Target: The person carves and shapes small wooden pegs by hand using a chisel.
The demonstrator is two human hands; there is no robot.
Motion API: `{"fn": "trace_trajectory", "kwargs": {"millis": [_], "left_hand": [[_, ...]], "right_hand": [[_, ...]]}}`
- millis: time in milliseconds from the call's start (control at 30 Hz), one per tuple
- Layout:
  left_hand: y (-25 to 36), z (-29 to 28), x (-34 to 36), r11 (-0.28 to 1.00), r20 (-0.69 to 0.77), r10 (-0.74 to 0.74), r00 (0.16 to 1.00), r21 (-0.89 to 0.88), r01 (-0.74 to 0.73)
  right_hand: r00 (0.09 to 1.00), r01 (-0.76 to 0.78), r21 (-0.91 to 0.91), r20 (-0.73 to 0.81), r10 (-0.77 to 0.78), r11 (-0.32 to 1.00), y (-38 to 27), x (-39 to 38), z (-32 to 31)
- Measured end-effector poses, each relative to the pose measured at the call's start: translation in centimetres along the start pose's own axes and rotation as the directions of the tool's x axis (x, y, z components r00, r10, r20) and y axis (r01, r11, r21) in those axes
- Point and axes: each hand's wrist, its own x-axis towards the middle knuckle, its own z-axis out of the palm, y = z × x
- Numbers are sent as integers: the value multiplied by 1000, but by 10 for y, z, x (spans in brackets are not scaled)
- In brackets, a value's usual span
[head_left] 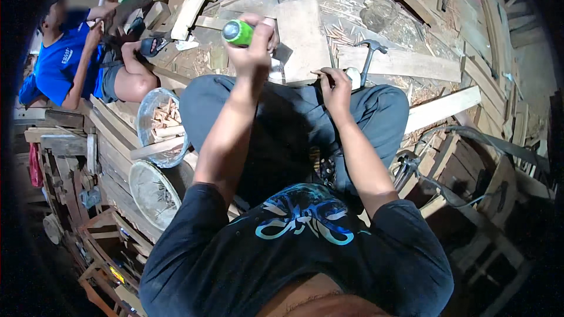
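Right fingers (333, 74) near hammer (369, 61), plank (420, 67)

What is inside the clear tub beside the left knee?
The tub holds small wooden pieces; a longer wooden strip crosses it. What lies beneath the pieces is covered and cannot be seen.

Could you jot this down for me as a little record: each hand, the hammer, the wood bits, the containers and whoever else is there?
Left grip: closed around a green handle with a dark end
Right grip: fingers curled near the pale board; whether it holds anything is unclear
Hammer: right of the pale board
Wood slivers: loose beside the pale board
Containers: clear tub with wood pieces; second bucket
Nearby: person in blue, upper left
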Motion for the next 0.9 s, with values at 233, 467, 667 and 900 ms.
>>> {"fn": "trace_trajectory", "kwargs": {"millis": [233,467,667,900], "left_hand": [[-24,7,-4,982,-83,-148,985,-134,136],[-23,13,-6,990,-100,-55,993,122,68],[-71,9,-30,988,-287,-145,947,11,155],[-72,4,-35,992,-167,-100,981,56,110]], "right_hand": [[990,64,-60,130,-56,996,-5,-5,3],[989,-78,-22,126,80,997,2,-2,9],[993,-15,-52,116,21,999,3,-5,11],[988,-108,0,113,107,994,7,-8,10]]}}
